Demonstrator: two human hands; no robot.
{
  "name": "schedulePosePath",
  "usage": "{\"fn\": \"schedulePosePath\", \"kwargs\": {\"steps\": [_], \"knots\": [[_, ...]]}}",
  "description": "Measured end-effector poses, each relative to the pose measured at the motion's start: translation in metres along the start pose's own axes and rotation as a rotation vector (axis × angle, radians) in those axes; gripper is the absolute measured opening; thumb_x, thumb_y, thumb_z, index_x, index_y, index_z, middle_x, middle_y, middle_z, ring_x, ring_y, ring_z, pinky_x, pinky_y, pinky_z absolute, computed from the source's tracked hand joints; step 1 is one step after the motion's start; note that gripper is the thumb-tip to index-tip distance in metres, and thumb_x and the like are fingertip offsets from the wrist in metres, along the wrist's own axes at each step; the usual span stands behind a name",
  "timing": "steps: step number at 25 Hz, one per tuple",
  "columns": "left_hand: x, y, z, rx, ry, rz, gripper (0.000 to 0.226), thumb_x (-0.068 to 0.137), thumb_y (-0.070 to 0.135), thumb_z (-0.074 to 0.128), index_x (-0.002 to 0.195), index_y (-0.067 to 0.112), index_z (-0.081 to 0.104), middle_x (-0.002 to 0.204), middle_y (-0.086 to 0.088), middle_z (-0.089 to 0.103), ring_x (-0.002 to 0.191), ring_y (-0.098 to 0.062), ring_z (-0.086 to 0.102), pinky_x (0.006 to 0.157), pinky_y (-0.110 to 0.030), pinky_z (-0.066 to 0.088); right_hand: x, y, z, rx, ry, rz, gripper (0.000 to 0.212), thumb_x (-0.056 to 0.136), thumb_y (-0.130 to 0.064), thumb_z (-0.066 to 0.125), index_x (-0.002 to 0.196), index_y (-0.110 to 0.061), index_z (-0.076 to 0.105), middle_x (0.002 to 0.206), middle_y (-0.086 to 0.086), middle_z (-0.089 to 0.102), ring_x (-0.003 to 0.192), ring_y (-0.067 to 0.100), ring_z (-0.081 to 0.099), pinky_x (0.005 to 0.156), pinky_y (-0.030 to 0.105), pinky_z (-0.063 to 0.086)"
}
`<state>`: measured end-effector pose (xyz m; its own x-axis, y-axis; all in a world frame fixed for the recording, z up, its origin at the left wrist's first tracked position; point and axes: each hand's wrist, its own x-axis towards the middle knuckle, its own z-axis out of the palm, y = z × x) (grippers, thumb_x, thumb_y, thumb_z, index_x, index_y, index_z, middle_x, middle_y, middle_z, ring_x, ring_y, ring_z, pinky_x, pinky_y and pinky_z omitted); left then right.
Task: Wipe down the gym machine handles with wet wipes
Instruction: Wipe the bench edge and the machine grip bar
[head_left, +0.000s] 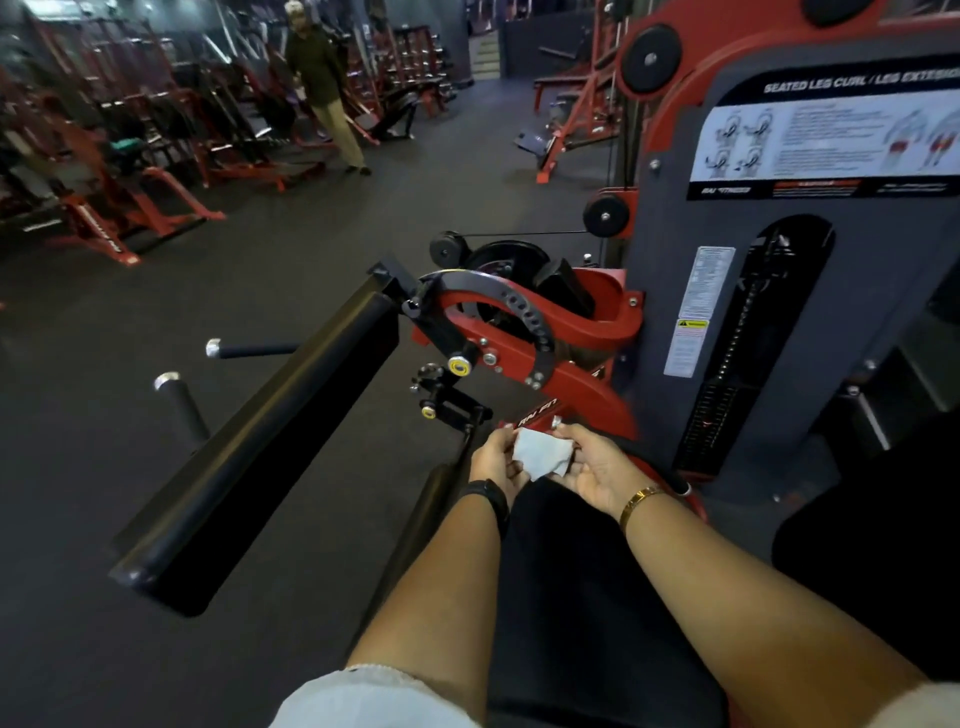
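A white wet wipe (543, 456) is stretched between both hands above the black seat pad (571, 597) of a red seated leg curl machine (566, 374). My left hand (493, 460) pinches its left edge; my right hand (597, 467) grips its right side. Two black handles with silver end caps stick out at the left: one short and upright (182, 410), one lying horizontal (249, 349). Both handles are well left of my hands, beyond a long black leg pad (270, 441).
The grey weight-stack housing (779, 312) with an instruction placard stands close on the right. Red machines (130, 171) line the far left. A person (324, 88) walks on the dark rubber floor (311, 218) at the back.
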<state>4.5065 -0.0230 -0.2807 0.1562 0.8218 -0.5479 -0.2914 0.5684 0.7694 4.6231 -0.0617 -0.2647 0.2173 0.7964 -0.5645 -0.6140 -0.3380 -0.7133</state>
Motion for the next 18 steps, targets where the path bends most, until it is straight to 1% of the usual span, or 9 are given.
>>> {"fn": "schedulePosePath", "kwargs": {"steps": [3, 6, 7, 10, 12, 14, 15, 16, 18], "knots": [[0.028, 0.004, 0.02, 0.045, -0.005, -0.014, 0.024, 0.093, 0.029, 0.053, 0.101, 0.01, 0.064, 0.087, -0.005, 0.064, 0.072, -0.015, 0.057, 0.055, -0.022, 0.047, 0.025, -0.016, -0.007, 0.043, 0.002, 0.0, 0.009, 0.093, -0.014, 0.055, 0.09, -0.007, 0.06, 0.083, 0.014, 0.065, 0.074, 0.025, 0.064, 0.066, 0.037, 0.056], [0.049, 0.0, 0.038, 0.034, -0.011, -0.025, 0.018, 0.093, 0.025, 0.053, 0.094, 0.012, 0.065, 0.09, -0.006, 0.065, 0.077, -0.016, 0.059, 0.06, -0.025, 0.049, 0.051, -0.027, -0.019, 0.041, 0.028, 0.009, 0.009, 0.092, -0.015, 0.057, 0.092, -0.006, 0.059, 0.086, 0.015, 0.064, 0.078, 0.026, 0.064, 0.071, 0.039, 0.055], [0.054, -0.002, 0.043, 0.038, -0.01, -0.033, 0.017, 0.092, 0.024, 0.053, 0.094, 0.012, 0.065, 0.089, -0.005, 0.065, 0.076, -0.016, 0.059, 0.061, -0.025, 0.048, 0.057, -0.03, -0.022, 0.047, 0.027, 0.01, 0.01, 0.092, -0.015, 0.057, 0.094, -0.006, 0.059, 0.087, 0.015, 0.064, 0.078, 0.025, 0.064, 0.071, 0.038, 0.055], [0.071, -0.009, 0.054, 0.063, -0.02, -0.06, 0.017, 0.093, 0.023, 0.053, 0.092, 0.012, 0.065, 0.087, -0.005, 0.066, 0.076, -0.016, 0.061, 0.062, -0.026, 0.049, 0.072, -0.033, -0.035, 0.045, 0.01, 0.008, 0.009, 0.092, -0.016, 0.058, 0.093, -0.007, 0.06, 0.087, 0.014, 0.065, 0.078, 0.023, 0.065, 0.062, 0.034, 0.057], [0.084, -0.012, 0.059, 0.077, -0.029, -0.075, 0.017, 0.094, 0.022, 0.054, 0.093, 0.009, 0.064, 0.087, -0.007, 0.065, 0.076, -0.018, 0.061, 0.064, -0.027, 0.05, 0.083, -0.033, -0.044, 0.041, -0.013, -0.002, 0.009, 0.092, -0.012, 0.059, 0.096, -0.005, 0.061, 0.09, 0.015, 0.067, 0.081, 0.024, 0.065, 0.067, 0.035, 0.058], [0.097, -0.02, 0.061, 0.141, -0.049, -0.083, 0.018, 0.095, 0.019, 0.055, 0.104, 0.005, 0.064, 0.093, -0.008, 0.066, 0.082, -0.019, 0.062, 0.066, -0.027, 0.051, 0.096, -0.027, -0.054, 0.023, -0.027, -0.013, 0.017, 0.09, -0.003, 0.059, 0.107, 0.0, 0.057, 0.099, 0.018, 0.065, 0.087, 0.026, 0.065, 0.078, 0.038, 0.056], [0.106, -0.026, 0.062, 0.175, -0.062, -0.089, 0.02, 0.096, 0.017, 0.055, 0.109, 0.005, 0.064, 0.097, -0.008, 0.066, 0.086, -0.019, 0.062, 0.069, -0.028, 0.05, 0.105, -0.022, -0.059, 0.005, -0.016, -0.011, 0.021, 0.089, 0.002, 0.059, 0.109, 0.0, 0.055, 0.101, 0.019, 0.064, 0.088, 0.026, 0.064, 0.08, 0.037, 0.055], [0.114, -0.034, 0.061, 0.205, -0.072, -0.099, 0.02, 0.096, 0.016, 0.055, 0.112, 0.006, 0.064, 0.099, -0.008, 0.065, 0.087, -0.019, 0.061, 0.07, -0.028, 0.049, 0.113, -0.017, -0.062, -0.012, 0.007, -0.004, 0.021, 0.088, 0.006, 0.059, 0.107, -0.001, 0.055, 0.1, 0.018, 0.063, 0.086, 0.025, 0.064, 0.077, 0.034, 0.055], [0.135, -0.048, 0.058, 0.221, -0.091, -0.123, 0.017, 0.097, 0.013, 0.053, 0.109, 0.01, 0.064, 0.093, -0.005, 0.066, 0.081, -0.016, 0.06, 0.067, -0.026, 0.048, 0.132, -0.007, -0.068, -0.032, 0.066, 0.003, 0.023, 0.085, 0.013, 0.057, 0.102, -0.002, 0.055, 0.094, 0.016, 0.062, 0.081, 0.024, 0.063, 0.067, 0.028, 0.057]]}}
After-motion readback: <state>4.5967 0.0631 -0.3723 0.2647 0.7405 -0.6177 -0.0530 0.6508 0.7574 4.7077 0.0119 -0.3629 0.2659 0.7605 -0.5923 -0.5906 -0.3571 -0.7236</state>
